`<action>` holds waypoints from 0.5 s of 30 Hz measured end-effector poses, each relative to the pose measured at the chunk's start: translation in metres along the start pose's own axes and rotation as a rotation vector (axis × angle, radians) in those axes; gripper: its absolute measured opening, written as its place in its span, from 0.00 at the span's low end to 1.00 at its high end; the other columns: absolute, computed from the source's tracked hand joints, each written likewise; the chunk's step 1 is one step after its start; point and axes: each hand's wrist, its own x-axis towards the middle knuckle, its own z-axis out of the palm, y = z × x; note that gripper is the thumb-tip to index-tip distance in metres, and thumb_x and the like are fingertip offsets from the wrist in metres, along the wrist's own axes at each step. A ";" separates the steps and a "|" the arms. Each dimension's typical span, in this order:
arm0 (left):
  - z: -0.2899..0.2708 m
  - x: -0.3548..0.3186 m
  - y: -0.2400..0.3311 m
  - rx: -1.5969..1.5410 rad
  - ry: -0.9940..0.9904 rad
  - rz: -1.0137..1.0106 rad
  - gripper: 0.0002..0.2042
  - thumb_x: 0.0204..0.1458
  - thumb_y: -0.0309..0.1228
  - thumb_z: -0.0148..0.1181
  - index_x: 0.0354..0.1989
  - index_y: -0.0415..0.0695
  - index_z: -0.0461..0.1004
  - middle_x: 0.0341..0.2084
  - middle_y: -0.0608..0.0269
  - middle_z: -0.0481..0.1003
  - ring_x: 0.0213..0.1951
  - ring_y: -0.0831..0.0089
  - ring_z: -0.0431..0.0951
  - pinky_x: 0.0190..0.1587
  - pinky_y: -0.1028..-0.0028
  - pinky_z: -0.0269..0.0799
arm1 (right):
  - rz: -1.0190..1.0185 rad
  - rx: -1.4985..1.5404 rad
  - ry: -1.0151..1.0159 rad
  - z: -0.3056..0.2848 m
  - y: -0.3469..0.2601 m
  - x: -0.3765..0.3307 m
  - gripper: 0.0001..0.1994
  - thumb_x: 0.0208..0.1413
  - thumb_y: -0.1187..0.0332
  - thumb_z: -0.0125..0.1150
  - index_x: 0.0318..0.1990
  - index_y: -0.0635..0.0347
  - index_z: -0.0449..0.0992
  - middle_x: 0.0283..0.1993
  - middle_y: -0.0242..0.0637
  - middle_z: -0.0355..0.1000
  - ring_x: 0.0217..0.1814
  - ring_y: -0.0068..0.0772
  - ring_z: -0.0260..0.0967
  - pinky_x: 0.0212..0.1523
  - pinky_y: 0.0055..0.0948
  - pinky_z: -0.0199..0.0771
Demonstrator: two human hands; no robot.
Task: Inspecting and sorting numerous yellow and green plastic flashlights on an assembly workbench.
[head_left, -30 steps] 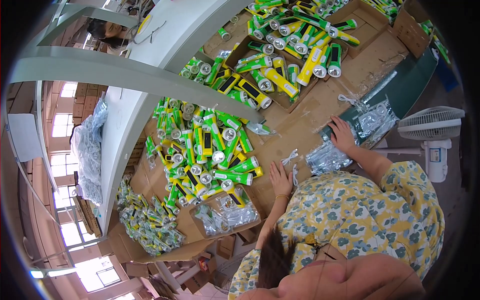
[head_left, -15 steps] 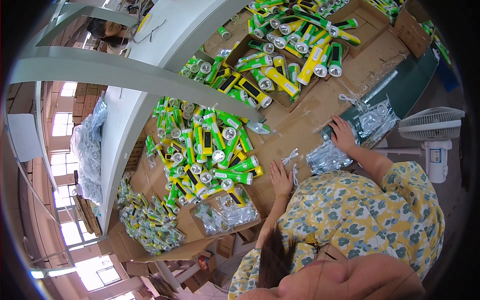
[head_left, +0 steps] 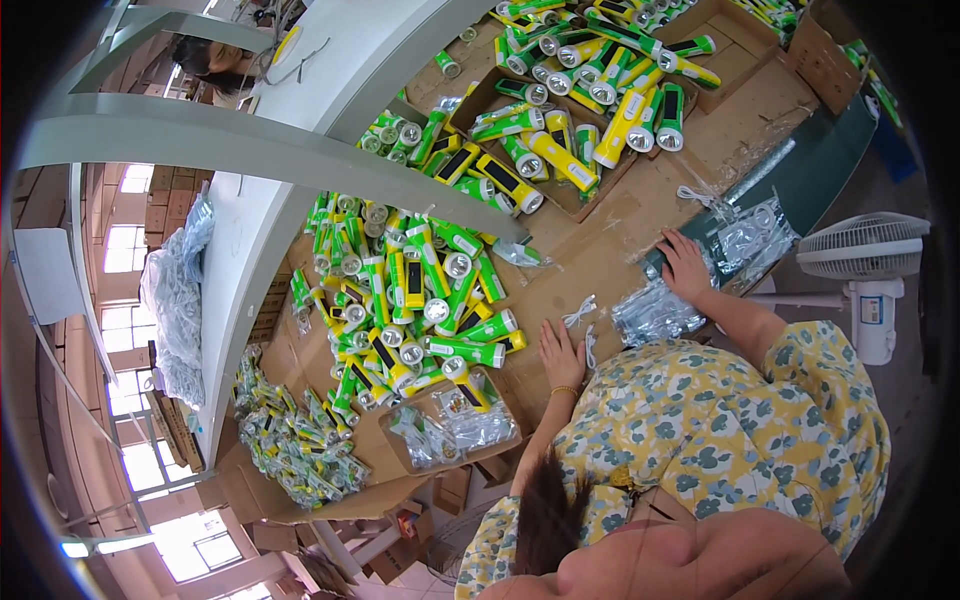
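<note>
Left hand (head_left: 562, 357) and right hand (head_left: 685, 268), palms down (both unclenched), apart.

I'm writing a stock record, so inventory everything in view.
Table: one, brown cardboard over green, centre
Loose flashlights: many, green-yellow, heaped on table
Bagged flashlights: many, green-yellow, table's left end
Cartons: several, brown, on and below table
Clear packets: several, silvery, table's near edge
Loose cables: three seen, white, on table
Fan: one, white, far right
Shelf: one, white, upper left
Plastic bags: one heap, clear, on shelf
Windows: several, white, left
Co-worker: one, dark-haired, top left
Dress: one, floral yellow, lower right
Left grip: one, bare, on table
Right grip: one, bare, by clear packets
</note>
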 end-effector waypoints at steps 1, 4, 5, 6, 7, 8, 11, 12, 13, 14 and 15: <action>0.000 0.000 0.000 -0.002 0.010 0.007 0.34 0.53 0.42 0.53 0.67 0.44 0.49 0.67 0.43 0.42 0.67 0.48 0.44 0.66 0.53 0.42 | -0.002 -0.001 -0.003 -0.001 0.000 0.001 0.22 0.45 0.70 0.54 0.52 0.60 0.66 0.63 0.46 0.56 0.67 0.47 0.51 0.64 0.45 0.50; -0.001 0.001 0.001 0.002 -0.003 0.015 0.34 0.53 0.42 0.53 0.67 0.44 0.49 0.67 0.42 0.43 0.67 0.48 0.44 0.65 0.53 0.42 | 0.002 0.000 -0.003 -0.001 0.001 0.000 0.22 0.45 0.70 0.55 0.51 0.61 0.66 0.63 0.46 0.56 0.67 0.47 0.51 0.64 0.45 0.50; -0.001 0.001 0.002 0.003 -0.007 0.020 0.34 0.53 0.42 0.53 0.67 0.44 0.49 0.67 0.42 0.43 0.67 0.48 0.44 0.65 0.53 0.42 | 0.004 0.003 -0.002 -0.001 0.002 -0.001 0.22 0.45 0.70 0.55 0.51 0.61 0.67 0.63 0.46 0.56 0.67 0.47 0.51 0.64 0.45 0.50; -0.001 0.002 0.003 0.005 -0.012 0.022 0.34 0.53 0.42 0.53 0.67 0.44 0.49 0.67 0.42 0.43 0.67 0.48 0.44 0.65 0.53 0.42 | 0.011 0.002 -0.002 -0.002 0.003 -0.002 0.22 0.45 0.70 0.55 0.51 0.61 0.67 0.63 0.46 0.56 0.67 0.47 0.51 0.64 0.45 0.50; -0.001 0.002 0.002 0.009 -0.012 0.021 0.34 0.53 0.42 0.53 0.67 0.44 0.49 0.67 0.42 0.42 0.67 0.47 0.44 0.65 0.53 0.42 | 0.007 0.004 -0.001 -0.002 0.002 -0.001 0.22 0.45 0.70 0.55 0.51 0.61 0.67 0.63 0.46 0.57 0.67 0.47 0.51 0.64 0.45 0.50; -0.001 0.001 0.002 0.010 -0.012 0.021 0.34 0.53 0.42 0.53 0.67 0.44 0.49 0.67 0.42 0.42 0.67 0.47 0.44 0.65 0.53 0.42 | 0.003 0.006 0.000 -0.003 0.002 0.000 0.22 0.45 0.70 0.55 0.51 0.61 0.67 0.62 0.46 0.57 0.66 0.47 0.51 0.64 0.45 0.50; 0.001 0.001 -0.001 0.009 0.001 0.026 0.34 0.53 0.42 0.53 0.66 0.43 0.49 0.67 0.42 0.42 0.67 0.47 0.44 0.65 0.53 0.42 | -0.001 0.004 0.003 -0.001 0.001 0.000 0.22 0.45 0.70 0.55 0.51 0.61 0.67 0.62 0.46 0.57 0.66 0.47 0.52 0.64 0.45 0.51; 0.000 0.001 -0.001 0.009 0.003 0.027 0.34 0.53 0.42 0.53 0.66 0.43 0.49 0.67 0.42 0.42 0.67 0.47 0.43 0.65 0.53 0.42 | 0.001 0.005 0.003 0.000 0.002 0.000 0.22 0.45 0.70 0.55 0.51 0.61 0.67 0.62 0.46 0.57 0.66 0.47 0.52 0.64 0.45 0.51; 0.000 0.001 -0.001 0.010 0.005 0.028 0.34 0.53 0.42 0.53 0.66 0.43 0.49 0.67 0.42 0.42 0.67 0.47 0.43 0.65 0.53 0.42 | 0.000 0.003 0.007 0.000 0.002 0.000 0.22 0.45 0.70 0.55 0.51 0.61 0.67 0.62 0.47 0.57 0.66 0.47 0.52 0.64 0.45 0.51; 0.000 0.001 -0.001 0.011 0.003 0.029 0.34 0.53 0.42 0.53 0.66 0.43 0.49 0.67 0.42 0.42 0.67 0.47 0.43 0.65 0.53 0.42 | -0.002 0.001 0.010 0.000 0.002 -0.001 0.22 0.45 0.70 0.55 0.51 0.61 0.67 0.62 0.47 0.57 0.66 0.47 0.52 0.64 0.45 0.51; 0.000 0.000 -0.001 0.011 0.001 0.032 0.34 0.53 0.42 0.53 0.66 0.43 0.49 0.67 0.42 0.42 0.67 0.47 0.43 0.65 0.52 0.42 | 0.000 0.001 0.010 0.000 0.002 -0.001 0.22 0.45 0.70 0.55 0.51 0.61 0.67 0.62 0.47 0.57 0.66 0.47 0.52 0.64 0.45 0.51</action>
